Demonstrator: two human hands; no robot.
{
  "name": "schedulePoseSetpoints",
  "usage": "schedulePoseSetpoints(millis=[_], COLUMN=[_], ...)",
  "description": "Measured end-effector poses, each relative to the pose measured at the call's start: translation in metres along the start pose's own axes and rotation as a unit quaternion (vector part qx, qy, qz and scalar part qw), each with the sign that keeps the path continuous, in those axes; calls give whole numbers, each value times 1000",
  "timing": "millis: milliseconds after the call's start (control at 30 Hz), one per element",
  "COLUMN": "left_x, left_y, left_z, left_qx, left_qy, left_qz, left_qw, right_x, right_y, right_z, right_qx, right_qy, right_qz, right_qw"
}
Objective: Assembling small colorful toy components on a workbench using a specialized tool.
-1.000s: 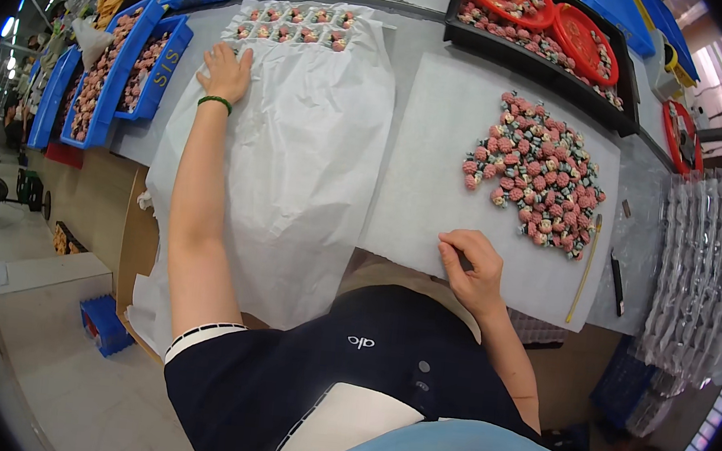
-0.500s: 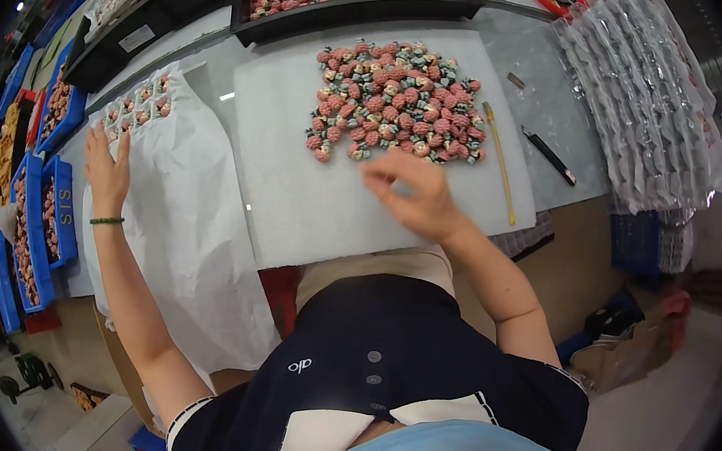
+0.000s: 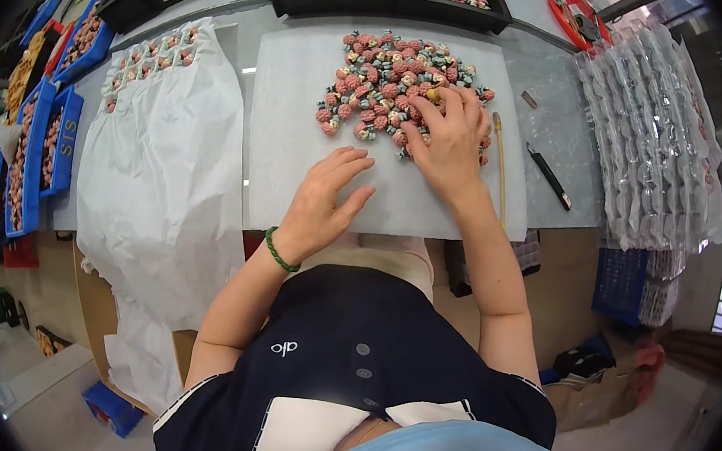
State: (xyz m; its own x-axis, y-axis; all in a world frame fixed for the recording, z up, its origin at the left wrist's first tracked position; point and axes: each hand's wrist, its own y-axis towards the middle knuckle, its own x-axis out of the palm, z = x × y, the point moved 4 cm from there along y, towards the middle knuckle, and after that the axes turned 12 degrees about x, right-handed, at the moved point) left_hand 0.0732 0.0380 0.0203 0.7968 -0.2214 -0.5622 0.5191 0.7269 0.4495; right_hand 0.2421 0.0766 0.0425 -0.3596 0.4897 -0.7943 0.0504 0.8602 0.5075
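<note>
Head view, and the right hand lies spread, palm down, fingers apart, on the near right edge of a heap of small pink-and-green strawberry-shaped pieces; whether a piece sits under the fingertips I cannot tell. Left hand, green bead bracelet on the wrist, rests flat and empty on bare white mat, fingers loosely apart, just short of the heap. The pieces are too many and too crowded to count. The heap fills the mat's far middle; the near half and left strip of the mat lie bare, giving both hands room. Just past the mat's right edge runs one thin yellow stick, then one black pen on the grey table. One large white paper sheet drapes over the table's near edge on the left, with rows of pieces at its far end. One black tray borders the mat's far edge. Stacked clear blister packs crowd the right side.
</note>
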Motion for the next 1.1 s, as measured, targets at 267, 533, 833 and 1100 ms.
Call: schedulePoseSetpoints(millis=[267, 533, 833, 1100], left_x=[-15, -10, -12, -6], left_y=[-43, -66, -67, -63], left_z=[-19, -23, -45, -47], left_qx=[-228, -253, -282, -273], left_qy=[-297, -649, -572, -574], left_qz=[128, 125, 231, 233], left_qw=[918, 706, 735, 736], right_x=[-4, 31, 54, 61], right_y=[-47, -98, -111, -109], right_z=[-49, -78, -83, -78], right_qx=[-9, 104, 338, 302], right_qy=[321, 503, 679, 657], right_qz=[-77, -155, -207, -181], right_qw=[944, 844, 618, 667])
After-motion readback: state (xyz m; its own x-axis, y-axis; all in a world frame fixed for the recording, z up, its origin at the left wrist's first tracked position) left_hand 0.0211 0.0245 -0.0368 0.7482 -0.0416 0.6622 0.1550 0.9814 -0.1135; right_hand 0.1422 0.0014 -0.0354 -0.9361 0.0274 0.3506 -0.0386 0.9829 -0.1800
